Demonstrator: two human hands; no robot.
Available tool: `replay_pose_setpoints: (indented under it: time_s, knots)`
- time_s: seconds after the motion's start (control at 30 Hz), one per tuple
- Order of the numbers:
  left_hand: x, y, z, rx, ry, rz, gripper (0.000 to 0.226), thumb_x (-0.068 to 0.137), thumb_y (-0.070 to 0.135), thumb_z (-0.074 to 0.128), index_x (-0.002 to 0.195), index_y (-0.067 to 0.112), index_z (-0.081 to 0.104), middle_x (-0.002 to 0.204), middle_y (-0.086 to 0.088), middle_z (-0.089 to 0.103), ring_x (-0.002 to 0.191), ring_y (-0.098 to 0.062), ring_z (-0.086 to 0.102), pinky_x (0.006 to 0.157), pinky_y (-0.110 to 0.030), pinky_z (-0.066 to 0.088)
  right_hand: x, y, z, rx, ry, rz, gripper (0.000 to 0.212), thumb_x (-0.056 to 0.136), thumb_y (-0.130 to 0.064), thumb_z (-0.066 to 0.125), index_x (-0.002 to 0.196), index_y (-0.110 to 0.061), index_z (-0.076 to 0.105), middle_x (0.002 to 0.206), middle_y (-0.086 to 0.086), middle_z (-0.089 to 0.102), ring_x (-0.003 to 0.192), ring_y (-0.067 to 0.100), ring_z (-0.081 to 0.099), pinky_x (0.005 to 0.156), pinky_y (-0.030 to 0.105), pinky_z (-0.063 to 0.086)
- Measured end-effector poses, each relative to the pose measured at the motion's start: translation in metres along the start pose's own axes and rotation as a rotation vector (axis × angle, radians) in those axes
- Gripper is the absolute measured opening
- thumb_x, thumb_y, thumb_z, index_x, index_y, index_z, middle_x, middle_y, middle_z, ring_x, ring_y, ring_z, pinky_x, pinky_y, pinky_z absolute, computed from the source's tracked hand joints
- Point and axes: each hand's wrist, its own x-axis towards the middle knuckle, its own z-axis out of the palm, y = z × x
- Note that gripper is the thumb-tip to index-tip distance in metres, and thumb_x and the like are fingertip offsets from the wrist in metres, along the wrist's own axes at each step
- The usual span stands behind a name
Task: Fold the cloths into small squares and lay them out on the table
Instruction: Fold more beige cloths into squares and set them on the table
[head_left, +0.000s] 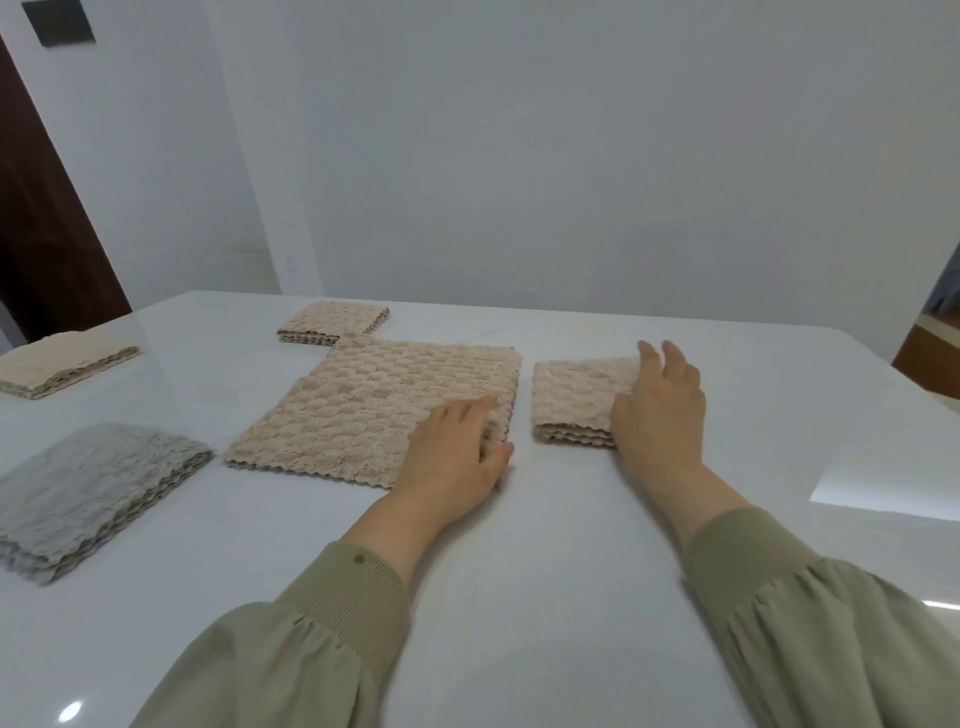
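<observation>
One camera rode on the person's head at the near edge of the tabletop (561, 582), close in, looking forward and down across it to the far edge and the wall (571, 156) behind.

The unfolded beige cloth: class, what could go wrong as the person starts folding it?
The unfolded beige cloth appears to touch the far folded square at one corner; lifting it may drag that square askew. The left hand rests on one near corner only, so the fold may come out crooked. The right hand lies on the right folded square; pulling away could shift its layers.
</observation>
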Motion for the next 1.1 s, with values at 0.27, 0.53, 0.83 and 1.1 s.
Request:
replay_pose_setpoints:
  time_s: [0.27,0.53,0.83,1.1]
  knots:
    - [0.023,0.006,-0.003,0.112,-0.022,-0.047,0.039,0.098,0.037,0.034,0.128,0.019,0.053,0.135,0.002,0.051,0.129,-0.02,0.035,0.107,-0.04,0.031,-0.029,-0.029,0.024,-0.224,-0.428,-0.115,0.06,0.097,-0.049,0.024,0.149,-0.022,0.012,0.159,0.007,0.006,0.145,0.029,0.004,0.112,0.06,0.005]
    - [0.077,0.022,0.019,0.28,-0.251,-0.185,0.041,0.096,0.042,0.033,0.127,0.018,0.046,0.137,-0.007,0.044,0.128,-0.029,0.034,0.104,-0.05,0.033,0.009,-0.009,0.042,-0.22,-0.397,-0.095,0.054,0.097,-0.042,0.03,0.145,-0.019,0.024,0.154,0.007,0.021,0.143,0.03,0.013,0.11,0.063,0.008]
    - [0.094,0.024,0.052,0.31,-0.185,-0.164,0.05,0.097,0.036,0.024,0.141,0.015,0.034,0.155,-0.008,0.019,0.143,-0.03,0.009,0.114,-0.056,0.01,0.074,0.012,0.071,-0.235,-0.375,-0.019,0.054,0.096,-0.041,0.031,0.144,-0.017,0.027,0.152,0.009,0.025,0.142,0.031,0.016,0.11,0.063,0.008]
    - [0.097,0.02,0.056,0.305,-0.154,-0.154,0.048,0.095,0.036,0.025,0.136,0.016,0.038,0.151,-0.007,0.027,0.14,-0.029,0.019,0.111,-0.055,0.017,0.106,0.022,0.087,-0.233,-0.388,-0.038,0.057,0.095,-0.042,0.031,0.145,-0.016,0.025,0.153,0.01,0.025,0.141,0.032,0.018,0.11,0.062,0.008]
